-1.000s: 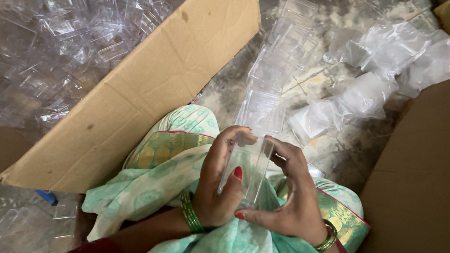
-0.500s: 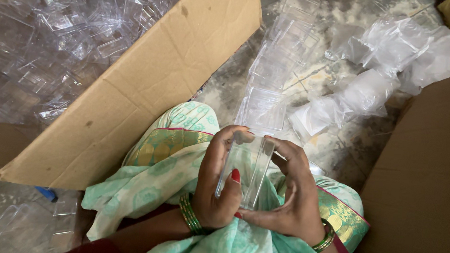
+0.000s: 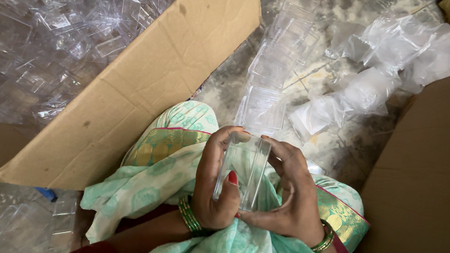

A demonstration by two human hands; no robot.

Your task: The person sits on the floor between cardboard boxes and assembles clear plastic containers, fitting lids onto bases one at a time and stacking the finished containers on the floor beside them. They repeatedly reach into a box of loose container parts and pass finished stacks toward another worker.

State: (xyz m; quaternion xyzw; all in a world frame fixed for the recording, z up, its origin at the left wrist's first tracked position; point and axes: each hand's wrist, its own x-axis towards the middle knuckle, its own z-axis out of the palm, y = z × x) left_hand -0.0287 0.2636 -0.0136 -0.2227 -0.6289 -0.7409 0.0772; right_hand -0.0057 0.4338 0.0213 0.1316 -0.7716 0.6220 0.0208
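Gripping a small clear plastic box (image 3: 243, 168) between them, both hands were closed around it above the lap: the left hand (image 3: 215, 187) wrapped its near long side with the thumb pressed on the face, and the right hand (image 3: 289, 198) cupped the far side with fingertips curled over the top edge. The box stood nearly upright, tilted slightly, just over the pale green patterned cloth (image 3: 161, 186) covering the knees. It looked very light, thin-walled and stiff but likely to crack or flex under a hard squeeze, and its smooth faces seemed slippery, so the edges and corners appeared the safest places to hold it. Just beyond the hands a row of stacked clear boxes (image 3: 271, 87) lay on the mottled floor (image 3: 228, 84), with crumpled clear plastic bags (image 3: 395, 65) to the right of it. A large cardboard carton (image 3: 131, 97) on the left held a heap of loose transparent boxes (image 3: 44, 37), its flap leaning close to the left knee, and a second cardboard wall (image 3: 423, 190) stood close on the right, leaving only a narrow working space.
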